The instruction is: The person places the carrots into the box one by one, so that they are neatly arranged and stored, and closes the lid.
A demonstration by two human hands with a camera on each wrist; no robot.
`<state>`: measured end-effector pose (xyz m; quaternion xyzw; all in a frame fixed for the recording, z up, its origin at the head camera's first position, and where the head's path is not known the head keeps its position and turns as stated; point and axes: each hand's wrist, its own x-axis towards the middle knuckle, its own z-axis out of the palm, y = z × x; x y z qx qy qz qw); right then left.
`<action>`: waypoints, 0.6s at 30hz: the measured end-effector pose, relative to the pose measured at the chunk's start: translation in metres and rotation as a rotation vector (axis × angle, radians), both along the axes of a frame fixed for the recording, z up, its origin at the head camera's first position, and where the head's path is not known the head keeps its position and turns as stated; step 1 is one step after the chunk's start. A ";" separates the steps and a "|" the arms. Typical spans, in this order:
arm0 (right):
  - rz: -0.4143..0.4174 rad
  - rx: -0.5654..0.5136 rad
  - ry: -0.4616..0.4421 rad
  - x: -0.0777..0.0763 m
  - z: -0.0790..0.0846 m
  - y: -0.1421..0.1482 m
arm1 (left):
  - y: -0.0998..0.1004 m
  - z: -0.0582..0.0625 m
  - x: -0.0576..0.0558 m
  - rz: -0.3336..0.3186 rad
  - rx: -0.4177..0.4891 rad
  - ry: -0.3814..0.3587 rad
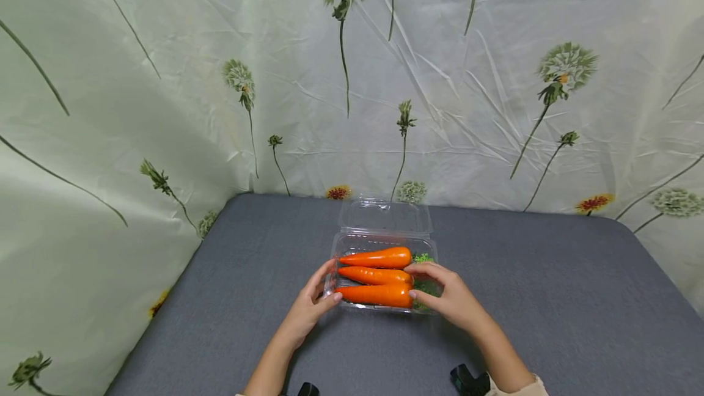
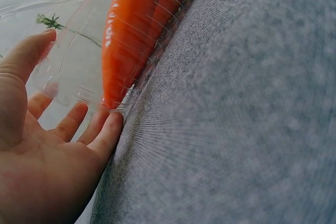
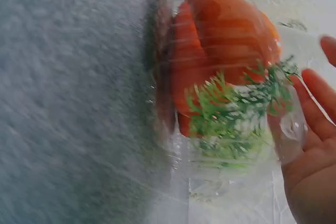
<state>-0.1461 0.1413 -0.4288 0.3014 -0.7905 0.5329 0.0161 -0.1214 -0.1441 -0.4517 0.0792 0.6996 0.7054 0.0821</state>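
A clear plastic clamshell box (image 1: 337,243) sits on the table with its lid (image 1: 385,216) tipped back. Lying side by side in it are three orange carrots: the far one (image 1: 379,257), the middle one (image 1: 371,275) and the near one (image 1: 374,296). Their green tops (image 3: 226,114) bunch at the right end. My left hand (image 1: 315,304) touches the box's left end, thumb by the near corner and fingers (image 2: 105,129) spread along the wall. Over the right end reaches my right hand (image 1: 448,289), its fingertips at the thick ends of the middle and near carrots.
A grey cloth-covered table (image 1: 550,298) spreads around the box. Behind it and at the left hangs a pale curtain (image 1: 467,96) with dandelion prints. Black devices (image 1: 470,379) are strapped at the wrists.
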 end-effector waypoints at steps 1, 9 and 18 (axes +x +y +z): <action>-0.018 -0.025 -0.015 0.000 0.001 0.001 | -0.001 -0.003 -0.001 0.003 -0.001 0.001; -0.217 -0.170 0.007 -0.012 0.012 0.015 | -0.006 -0.013 -0.011 0.105 -0.063 0.057; -0.399 -0.221 -0.097 -0.032 0.030 0.015 | -0.013 -0.001 -0.044 0.218 -0.125 0.093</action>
